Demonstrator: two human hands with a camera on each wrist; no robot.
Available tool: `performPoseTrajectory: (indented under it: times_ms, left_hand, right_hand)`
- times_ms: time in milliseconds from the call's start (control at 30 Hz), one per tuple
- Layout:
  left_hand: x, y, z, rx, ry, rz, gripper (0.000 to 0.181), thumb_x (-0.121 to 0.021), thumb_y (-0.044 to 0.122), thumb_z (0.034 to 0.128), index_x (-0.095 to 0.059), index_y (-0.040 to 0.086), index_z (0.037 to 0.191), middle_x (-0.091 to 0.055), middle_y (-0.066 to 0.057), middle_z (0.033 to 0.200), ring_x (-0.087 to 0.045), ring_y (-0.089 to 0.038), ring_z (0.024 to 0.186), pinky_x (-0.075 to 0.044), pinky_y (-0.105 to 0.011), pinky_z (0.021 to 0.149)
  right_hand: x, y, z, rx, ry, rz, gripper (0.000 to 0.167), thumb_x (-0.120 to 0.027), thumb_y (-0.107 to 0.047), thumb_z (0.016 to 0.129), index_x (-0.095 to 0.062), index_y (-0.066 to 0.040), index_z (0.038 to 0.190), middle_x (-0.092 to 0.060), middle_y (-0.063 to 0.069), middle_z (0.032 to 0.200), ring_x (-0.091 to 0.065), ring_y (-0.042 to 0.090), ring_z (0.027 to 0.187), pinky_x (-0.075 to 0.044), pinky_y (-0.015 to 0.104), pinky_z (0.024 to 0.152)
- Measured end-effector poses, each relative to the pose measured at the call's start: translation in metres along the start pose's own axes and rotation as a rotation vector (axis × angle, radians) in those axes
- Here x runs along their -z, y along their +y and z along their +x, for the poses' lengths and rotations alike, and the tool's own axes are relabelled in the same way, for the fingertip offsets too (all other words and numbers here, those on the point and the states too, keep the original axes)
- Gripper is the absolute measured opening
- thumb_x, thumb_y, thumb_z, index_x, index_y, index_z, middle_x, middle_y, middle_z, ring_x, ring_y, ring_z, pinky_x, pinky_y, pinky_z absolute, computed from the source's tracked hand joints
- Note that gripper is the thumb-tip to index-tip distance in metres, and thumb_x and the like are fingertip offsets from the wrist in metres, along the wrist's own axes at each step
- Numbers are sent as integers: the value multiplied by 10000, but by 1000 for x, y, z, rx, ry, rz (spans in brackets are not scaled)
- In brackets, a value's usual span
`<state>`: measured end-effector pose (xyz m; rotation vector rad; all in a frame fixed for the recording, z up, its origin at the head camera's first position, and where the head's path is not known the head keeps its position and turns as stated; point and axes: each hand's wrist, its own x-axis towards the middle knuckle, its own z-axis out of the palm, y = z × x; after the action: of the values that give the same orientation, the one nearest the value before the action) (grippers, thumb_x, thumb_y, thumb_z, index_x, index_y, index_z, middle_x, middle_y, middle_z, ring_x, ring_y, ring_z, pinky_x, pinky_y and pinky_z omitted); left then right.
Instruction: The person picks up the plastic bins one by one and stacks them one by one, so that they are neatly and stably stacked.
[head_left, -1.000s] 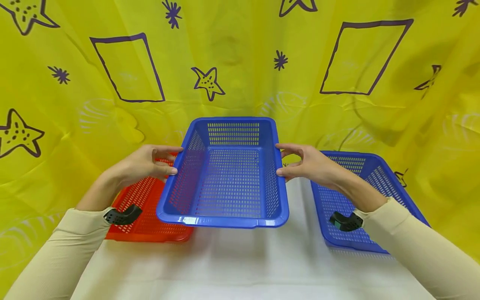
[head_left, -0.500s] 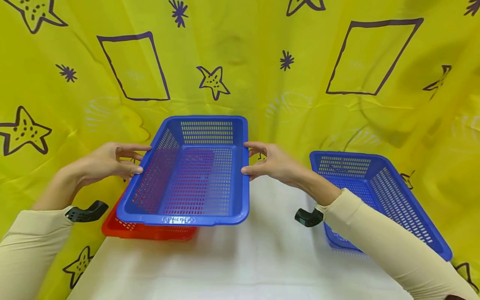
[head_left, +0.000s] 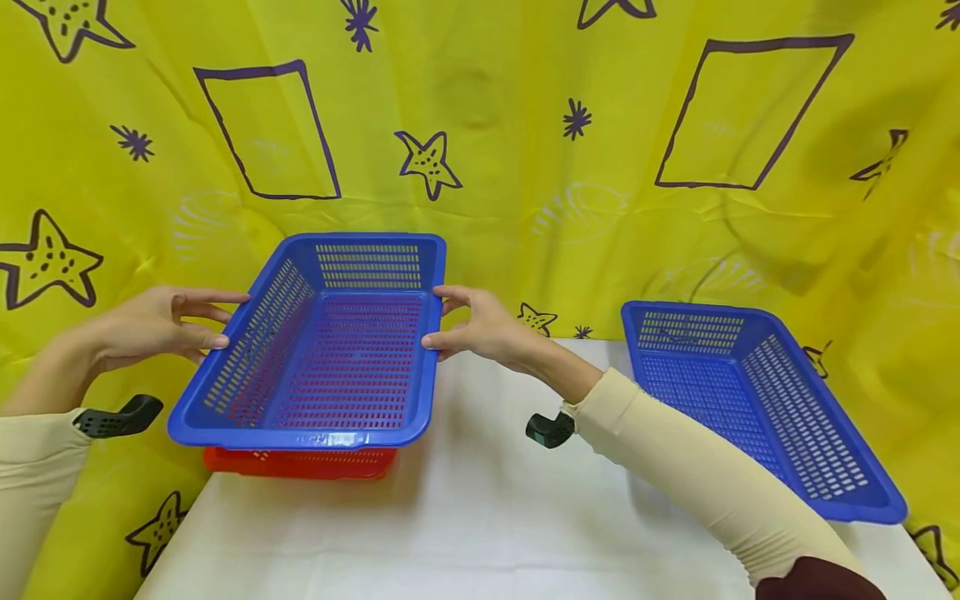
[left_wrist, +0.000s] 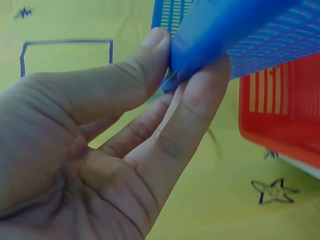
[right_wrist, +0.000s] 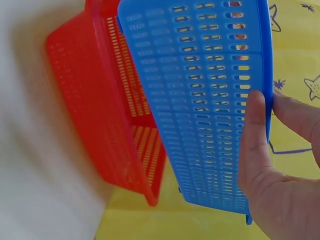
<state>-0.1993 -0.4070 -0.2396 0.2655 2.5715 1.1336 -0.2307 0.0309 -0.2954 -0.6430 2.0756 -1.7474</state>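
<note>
A blue perforated basket (head_left: 330, 439) is held level above a red basket (head_left: 300, 463) at the left of the table. My left hand (head_left: 153, 327) pinches its left rim, and my right hand (head_left: 483, 329) pinches its right rim. In the left wrist view, the thumb and fingers of the left hand (left_wrist: 125, 125) close on the blue rim. The right wrist view shows the right hand (right_wrist: 280, 165) gripping the rim, fingers against the outer wall of the blue basket (right_wrist: 200, 110); the red basket (right_wrist: 85, 100) is below it.
A second blue basket (head_left: 817, 417) stands at the right of the white table (head_left: 480, 517), partly behind my right sleeve (head_left: 697, 458). A yellow curtain (head_left: 510, 167) with drawn stars hangs behind and at the left side.
Both hands have carried the blue basket from the middle to the left, over the red one. The view has shifted slightly, and the right sleeve covers a different part of the second blue basket.
</note>
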Motion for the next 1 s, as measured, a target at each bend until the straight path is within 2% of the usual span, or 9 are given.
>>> performPoseTrajectory:
  times_ms: [200, 333, 433, 533, 633, 800, 1000]
  left_hand:
    - [12, -16, -5, 14, 2, 12, 684, -673, 104, 1001, -340, 67, 1598, -377, -334, 1502, -684, -143, 1034, -619, -399, 825]
    - [15, -23, -6, 37, 6, 17, 709, -687, 111, 992, -328, 72, 1602, -359, -351, 1508, -673, -112, 1037, -617, -396, 835]
    - [17, -28, -7, 54, 7, 26, 732, -705, 136, 983, -323, 75, 1605, -353, -358, 1509, -668, -139, 1061, -616, -399, 845]
    - [18, -33, -7, 61, 8, 26, 738, -710, 137, 979, -323, 71, 1604, -348, -363, 1508, -664, -225, 1096, -615, -413, 848]
    - [18, -38, -8, 67, 8, 17, 737, -710, 129, 977, -327, 77, 1605, -343, -364, 1510, -667, -268, 1100, -616, -412, 845]
    - [17, -47, -6, 59, 13, -22, 711, -698, 101, 981, -349, 98, 1600, -336, -359, 1516, -689, -180, 1033, -619, -411, 832]
    - [10, -60, 4, 56, 13, -57, 660, -698, 67, 973, -417, 139, 1565, -347, -384, 1497, -698, -209, 1004, -625, -425, 810]
  right_hand:
    - [-17, 2, 12, 5, -14, 19, 861, -813, -12, 870, -335, -20, 1586, -521, 191, 1255, -748, 411, 863, -622, 392, 841]
    - [-26, 4, 19, 16, -23, 19, 866, -813, -18, 871, -326, -5, 1587, -531, 186, 1230, -758, 363, 833, -627, 364, 816]
    - [-32, 7, 24, 10, -19, 18, 864, -811, -19, 874, -327, -9, 1589, -528, 183, 1226, -763, 300, 807, -630, 351, 792]
    - [-37, 10, 28, 0, -13, 32, 866, -808, 2, 869, -327, -8, 1589, -517, 191, 1232, -762, 278, 803, -632, 354, 776]
    - [-42, 14, 32, -8, -13, 63, 867, -801, 35, 863, -325, 0, 1587, -508, 201, 1227, -760, 279, 792, -634, 362, 765]
    - [-48, 22, 37, -9, -2, 53, 863, -804, 26, 864, -331, -3, 1585, -519, 196, 1231, -760, 278, 766, -631, 359, 781]
    - [-50, 35, 42, -19, 2, 38, 856, -799, -7, 880, -321, -8, 1590, -537, 181, 1222, -761, 281, 771, -628, 330, 772]
